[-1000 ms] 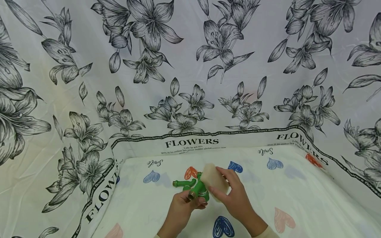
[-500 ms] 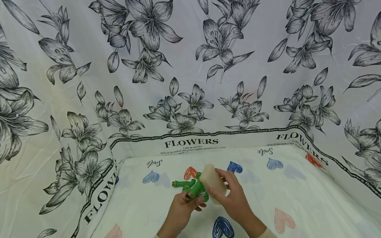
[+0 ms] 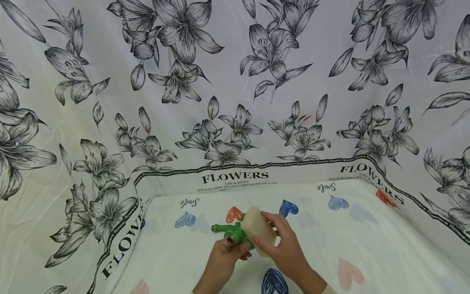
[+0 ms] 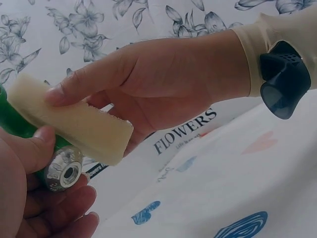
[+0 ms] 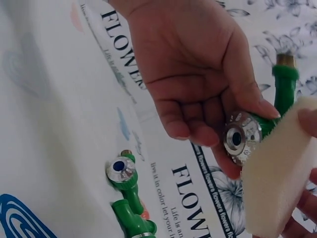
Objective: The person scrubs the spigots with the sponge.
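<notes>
My left hand [image 3: 222, 258] grips a green tap [image 3: 236, 237] with a brass threaded end. In the left wrist view, the thumb lies over the green body beside the tap's silver knob [image 4: 64, 169]. My right hand [image 3: 285, 241] holds a thick cream sponge [image 3: 259, 229], thumb on the near face and fingers on the far side. The sponge lies against the tap's right side and hides part of it. Behind them on the cloth rests another green tap [image 3: 221, 228], partly covered by the held one; its silver knob [image 5: 121, 168] shows in the right wrist view.
A white cloth with printed hearts [image 3: 349, 272] covers the work surface. Hanging white fabric with black lily prints [image 3: 271, 49] encloses the back and sides, and a border lettered FLOWERS [image 3: 235, 176] runs along the surface's far edge.
The sponge and right hand have shifted left and slightly down, covering more of the held tap. The left hand keeps its grip, and the tap's brass end has moved slightly left and up.
</notes>
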`<state>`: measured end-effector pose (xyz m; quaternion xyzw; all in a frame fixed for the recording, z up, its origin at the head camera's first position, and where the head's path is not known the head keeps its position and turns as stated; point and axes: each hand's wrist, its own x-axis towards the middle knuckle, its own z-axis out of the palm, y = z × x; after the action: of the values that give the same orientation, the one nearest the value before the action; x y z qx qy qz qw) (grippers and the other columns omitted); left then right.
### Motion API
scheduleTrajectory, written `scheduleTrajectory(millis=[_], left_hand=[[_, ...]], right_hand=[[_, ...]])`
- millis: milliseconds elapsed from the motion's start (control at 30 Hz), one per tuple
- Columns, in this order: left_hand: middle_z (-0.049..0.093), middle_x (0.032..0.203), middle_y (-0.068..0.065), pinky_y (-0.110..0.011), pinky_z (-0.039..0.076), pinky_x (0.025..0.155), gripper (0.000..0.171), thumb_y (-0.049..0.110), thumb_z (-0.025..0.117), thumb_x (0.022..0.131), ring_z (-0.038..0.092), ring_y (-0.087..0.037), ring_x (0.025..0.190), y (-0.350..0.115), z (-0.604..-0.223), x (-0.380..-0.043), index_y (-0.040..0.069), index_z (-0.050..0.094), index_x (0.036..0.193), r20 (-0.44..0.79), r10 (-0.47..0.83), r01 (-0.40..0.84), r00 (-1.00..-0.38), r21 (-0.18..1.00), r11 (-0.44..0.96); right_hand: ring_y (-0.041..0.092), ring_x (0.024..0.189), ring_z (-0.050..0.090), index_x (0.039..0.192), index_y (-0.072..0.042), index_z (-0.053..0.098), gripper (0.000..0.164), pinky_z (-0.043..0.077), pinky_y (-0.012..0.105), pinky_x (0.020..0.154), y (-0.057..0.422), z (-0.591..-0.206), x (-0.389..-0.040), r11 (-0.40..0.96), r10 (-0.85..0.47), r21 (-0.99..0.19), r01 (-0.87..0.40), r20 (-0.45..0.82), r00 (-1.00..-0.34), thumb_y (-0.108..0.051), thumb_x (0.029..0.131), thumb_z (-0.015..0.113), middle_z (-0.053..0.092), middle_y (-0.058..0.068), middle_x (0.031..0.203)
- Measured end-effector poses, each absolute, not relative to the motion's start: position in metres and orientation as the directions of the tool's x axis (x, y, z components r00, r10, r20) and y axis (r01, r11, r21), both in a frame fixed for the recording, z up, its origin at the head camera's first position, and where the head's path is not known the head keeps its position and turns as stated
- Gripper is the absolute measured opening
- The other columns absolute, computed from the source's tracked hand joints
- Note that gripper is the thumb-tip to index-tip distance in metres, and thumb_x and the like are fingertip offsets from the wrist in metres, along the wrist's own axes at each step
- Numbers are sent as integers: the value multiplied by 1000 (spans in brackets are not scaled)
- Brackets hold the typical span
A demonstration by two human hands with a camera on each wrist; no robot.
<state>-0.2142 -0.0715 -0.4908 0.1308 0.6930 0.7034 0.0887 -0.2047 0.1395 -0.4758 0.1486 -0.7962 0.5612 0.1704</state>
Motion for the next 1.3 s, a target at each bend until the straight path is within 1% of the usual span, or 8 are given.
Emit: scheduleTrajectory(millis=[133, 233, 433, 733, 833, 967, 1167, 1300], left_hand=[[78, 99, -15, -33, 63, 81, 23, 10, 69, 107, 73, -23, 88, -71, -492, -215, -9, 77, 117, 56, 281, 50, -958, 998, -31], [77, 99, -12, -32, 62, 81, 19, 5, 67, 106, 72, -22, 88, -72, -493, -216, -9, 77, 114, 44, 259, 43, -965, 999, -9], [76, 105, -9, -33, 62, 81, 18, 2, 64, 107, 71, -24, 90, -74, -493, -216, -7, 77, 115, 40, 239, 50, -970, 998, 32], [78, 106, -11, -34, 62, 83, 20, 3, 66, 106, 73, -24, 91, -72, -493, -215, -8, 77, 119, 24, 232, 27, -972, 1000, 9], [78, 103, -13, -33, 63, 83, 21, 4, 69, 105, 74, -27, 92, -70, -493, -214, -9, 77, 119, 19, 237, 17, -971, 1000, -12], [78, 102, -14, -33, 63, 83, 21, 7, 72, 104, 74, -30, 92, -70, -491, -214, -9, 77, 117, 25, 253, 19, -967, 999, -29], [78, 101, -16, -32, 63, 83, 19, 8, 74, 104, 74, -28, 90, -69, -489, -212, -9, 78, 112, 39, 264, 30, -964, 999, -39], [79, 100, -15, -32, 64, 82, 20, 10, 75, 104, 75, -31, 91, -70, -489, -212, -8, 78, 113, 47, 264, 39, -963, 999, -38]], right_hand=[[20, 113, 59, 151, -27, 62, 65, 54, 38, 87, 137, -476, -203, 314, -120, -822, -476, 463, -878, -31, 93, 91, 63, -11, 132], [21, 116, 59, 150, -29, 62, 63, 56, 39, 90, 136, -475, -199, 286, -172, -827, -484, 452, -875, -32, 94, 90, 63, -11, 133], [22, 120, 59, 149, -27, 63, 62, 58, 41, 96, 135, -470, -196, 252, -222, -834, -491, 444, -868, -32, 94, 91, 63, -9, 136], [21, 119, 59, 150, -28, 63, 64, 58, 41, 94, 138, -472, -198, 272, -202, -821, -502, 461, -864, -33, 93, 92, 62, -10, 136], [21, 117, 59, 151, -27, 62, 66, 58, 39, 90, 140, -474, -200, 289, -188, -804, -519, 484, -855, -32, 92, 92, 62, -9, 135], [19, 117, 59, 151, -26, 62, 67, 58, 40, 88, 144, -478, -205, 342, -156, -775, -532, 512, -845, -29, 92, 93, 62, -10, 134], [17, 116, 59, 150, -21, 63, 69, 58, 42, 88, 152, -483, -214, 404, -108, -769, -495, 497, -861, -26, 89, 94, 61, -9, 133], [17, 114, 58, 150, -18, 63, 70, 57, 41, 88, 155, -485, -219, 433, -60, -788, -438, 460, -886, -26, 88, 95, 62, -8, 131]])
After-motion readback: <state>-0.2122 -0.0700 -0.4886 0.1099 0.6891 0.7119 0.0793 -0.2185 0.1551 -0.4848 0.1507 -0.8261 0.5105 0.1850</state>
